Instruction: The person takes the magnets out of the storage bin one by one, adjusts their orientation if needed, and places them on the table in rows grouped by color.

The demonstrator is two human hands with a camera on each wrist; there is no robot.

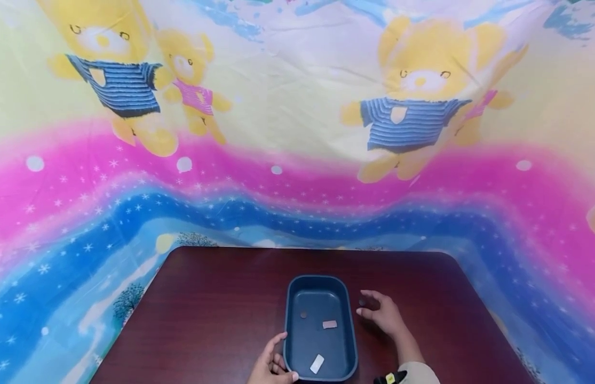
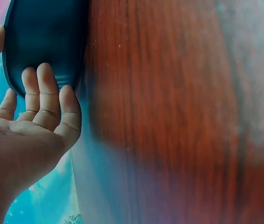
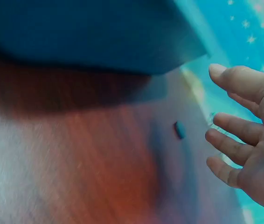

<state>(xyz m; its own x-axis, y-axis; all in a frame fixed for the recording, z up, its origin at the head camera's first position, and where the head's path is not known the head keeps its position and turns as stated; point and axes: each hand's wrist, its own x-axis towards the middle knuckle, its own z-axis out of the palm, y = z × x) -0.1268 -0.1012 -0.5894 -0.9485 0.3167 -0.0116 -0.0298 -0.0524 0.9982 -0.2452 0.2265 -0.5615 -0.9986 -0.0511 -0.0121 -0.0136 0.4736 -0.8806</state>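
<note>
Bracketing the near-left corner of the blue-grey tray [image 1: 354, 341], thumb at the near edge and forefinger along the left wall, the left hand [image 1: 270, 364] holds it with its other fingers loosely bent outside, probably to keep it from sliding on the tabletop [image 1: 215, 304]. The tray lies lengthwise in front of the person, its open top giving both hands easy reach. Inside, spaced well apart, perhaps so each lies separately, are a small brown disc [image 1: 303, 315] toward the left, a white piece [image 1: 317, 364] near the close end and a pinkish piece [image 1: 329, 324] toward the right wall. Beyond that wall, a small dark piece [image 3: 179, 130] sits outside the tray, near the right hand [image 1: 386, 318], whose thumb and fingers are spread wide, apparently gripping nothing; whether the piece rests on the tabletop, I cannot tell.
</note>
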